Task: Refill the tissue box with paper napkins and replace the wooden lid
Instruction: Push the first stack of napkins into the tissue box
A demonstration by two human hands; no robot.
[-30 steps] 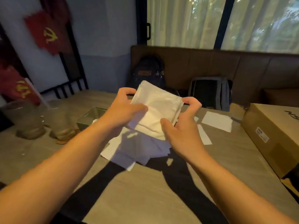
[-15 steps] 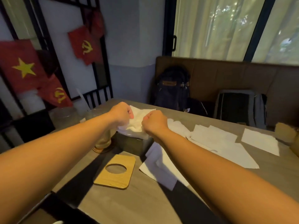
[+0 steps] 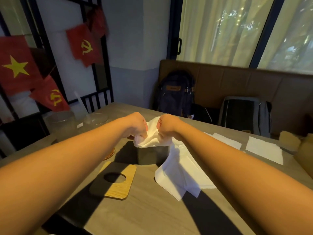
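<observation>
Dim booth corner, curtained window behind, red flags (image 3: 83,46) on the left wall, dark backpack (image 3: 176,94) on the seat beyond, grey bench (image 3: 152,211) across the foreground. Near the middle of it, dark tissue box (image 3: 152,156), open at the top, with a wad of white paper napkins (image 3: 150,140) bulging over the rim. Left grip (image 3: 137,126) and right grip (image 3: 166,127) both clenched on that wad, knuckles up, close together just above the box mouth, pinching the paper from either side. Step in hand, by the look of it: stuffing the napkins into the box, not yet seated, much of the wad above the rim and one corner draped over the near left edge. Wooden lid (image 3: 118,181) flat on the bench just in front of the box and to its left, round hole up, untouched, apart from both grips. Loose napkins (image 3: 183,177) spread against the box's right side; further sheets (image 3: 264,149) farther right. Two glasses (image 3: 61,124) off to the left. Next move, most likely: pressing the wad down evenly below the rim, tucking in the overhanging corners, keeping one fold central for the lid's hole; only then freeing one grip for the lid. Soft paper, easily crumpled or caught under the lid's edge.
</observation>
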